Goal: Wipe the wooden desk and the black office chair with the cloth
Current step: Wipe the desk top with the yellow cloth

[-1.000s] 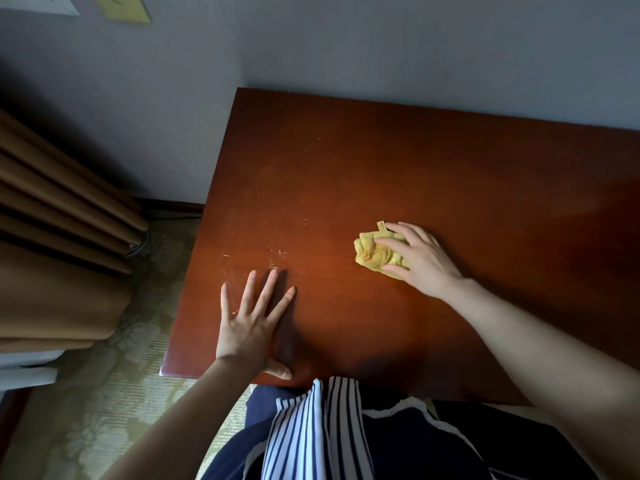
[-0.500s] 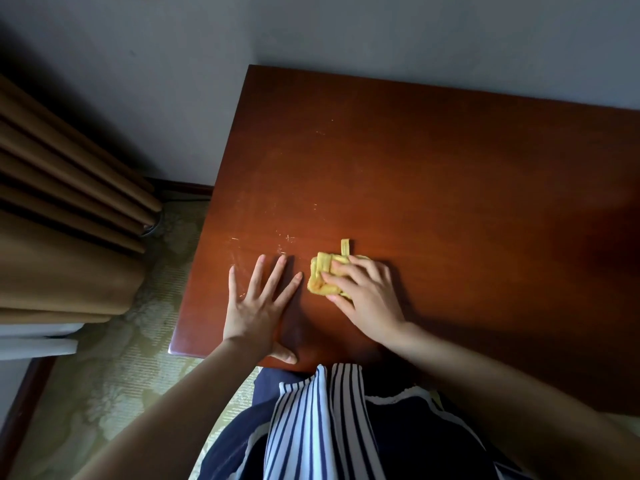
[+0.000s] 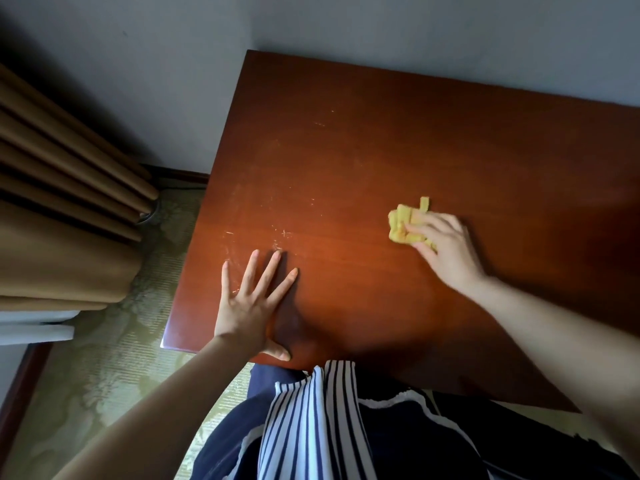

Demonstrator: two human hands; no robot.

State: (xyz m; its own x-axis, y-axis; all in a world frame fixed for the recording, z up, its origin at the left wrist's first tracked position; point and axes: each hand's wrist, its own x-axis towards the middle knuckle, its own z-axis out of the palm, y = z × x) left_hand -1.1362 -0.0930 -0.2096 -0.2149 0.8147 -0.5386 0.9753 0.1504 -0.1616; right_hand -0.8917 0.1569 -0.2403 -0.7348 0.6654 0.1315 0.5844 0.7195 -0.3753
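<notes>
A reddish-brown wooden desk (image 3: 363, 140) stands against the grey wall and fills the middle of the head view. A crumpled yellow cloth (image 3: 401, 225) lies on its top, right of centre. My right hand (image 3: 446, 247) presses down on the cloth, fingers curled over its right half. My left hand (image 3: 251, 303) lies flat on the desk near the front left corner, fingers spread, holding nothing. Small pale scratches or specks show on the wood just beyond the left fingertips. The black office chair is not in view.
Brown curtains (image 3: 59, 209) hang at the left, down to a patterned greenish carpet (image 3: 104, 368). A dark wooden skirting board (image 3: 180, 173) runs along the wall foot. My striped top and dark trousers (image 3: 311, 427) touch the desk's front edge.
My right hand has slid the cloth from beside my left hand back to the right across the desk top. The left hand has stayed flat in its place.
</notes>
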